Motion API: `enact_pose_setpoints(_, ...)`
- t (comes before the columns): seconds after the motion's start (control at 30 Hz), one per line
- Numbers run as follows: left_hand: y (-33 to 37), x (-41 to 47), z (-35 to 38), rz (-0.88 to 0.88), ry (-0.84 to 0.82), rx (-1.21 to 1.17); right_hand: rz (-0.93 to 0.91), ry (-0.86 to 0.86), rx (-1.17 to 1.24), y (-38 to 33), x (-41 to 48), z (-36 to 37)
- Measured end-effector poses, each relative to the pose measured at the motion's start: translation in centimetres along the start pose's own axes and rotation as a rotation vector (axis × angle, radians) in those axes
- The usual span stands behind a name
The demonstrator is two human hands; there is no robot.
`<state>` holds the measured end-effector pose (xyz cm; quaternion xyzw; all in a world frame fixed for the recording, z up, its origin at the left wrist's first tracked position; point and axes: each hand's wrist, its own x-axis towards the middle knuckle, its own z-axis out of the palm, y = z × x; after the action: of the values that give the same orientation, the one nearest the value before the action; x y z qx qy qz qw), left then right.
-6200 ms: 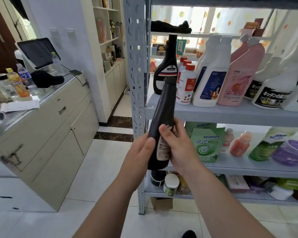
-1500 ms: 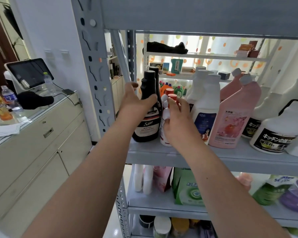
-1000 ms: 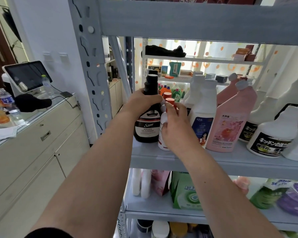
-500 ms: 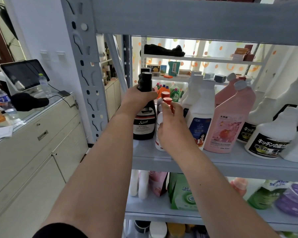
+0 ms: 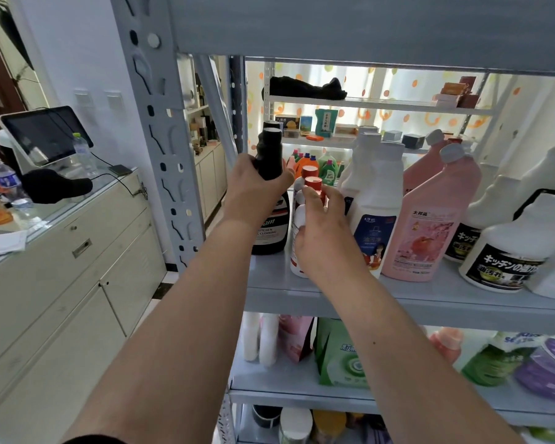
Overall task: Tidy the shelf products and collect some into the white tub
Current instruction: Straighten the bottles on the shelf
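Note:
A tall black bottle with a "kitchen cleaning" label stands at the left end of the grey shelf. My left hand is wrapped around its neck. Right beside it stands a small white bottle with a red cap; my right hand is closed around its body. A second black bottle and another red-capped bottle stand just behind these. The white tub is not in view.
White bottles, a pink bottle and black-labelled white bottles fill the shelf to the right. Green pouches and a purple tub sit one shelf down. A cabinet counter with a screen stands at left.
The view has shifted slightly left and closer. Both hands stay on their bottles; my left hand has slid a little on the black bottle's neck.

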<state>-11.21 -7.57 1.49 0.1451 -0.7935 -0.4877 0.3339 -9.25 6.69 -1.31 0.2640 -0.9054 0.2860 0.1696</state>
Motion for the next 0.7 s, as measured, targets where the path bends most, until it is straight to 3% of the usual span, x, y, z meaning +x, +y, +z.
enact_pose_setpoints(0.1, -1.8, -2.2, 0.5, 0.098, 0.106, 0.121, 0.006, 0.005, 0.017, 0.1, -0.3, 0.0)
enact_pose_setpoints(0.2, -4.5, -5.3, 0.4, 0.334, 0.165, 0.345, -0.025, 0.012, 0.007, 0.3, -0.3, -0.1)
enact_pose_setpoints(0.3, -7.1, -7.9, 0.3, 0.457, 0.069, 0.521, -0.035, -0.016, -0.008, 0.6, -0.1, -0.3)
enact_pose_setpoints(0.4, -7.9, -10.0, -0.9, 0.380, -0.088, 0.517, -0.051, -0.022, -0.006, 0.5, -0.4, -0.7)
enact_pose_setpoints(0.5, -7.5, -12.7, -3.1, 0.208, -0.261, 0.370, -0.089, -0.012, 0.055, 0.5, -1.4, -1.3)
enact_pose_setpoints(0.6, -6.4, -15.8, -5.2, 0.051, -0.378, 0.140, -0.046, -0.023, 0.283, 0.7, -2.9, -2.2)
enact_pose_setpoints(0.7, -5.4, -18.1, -6.8, -0.036, -0.354, -0.095, 0.043, -0.059, 0.577, 0.4, -4.8, -2.8)
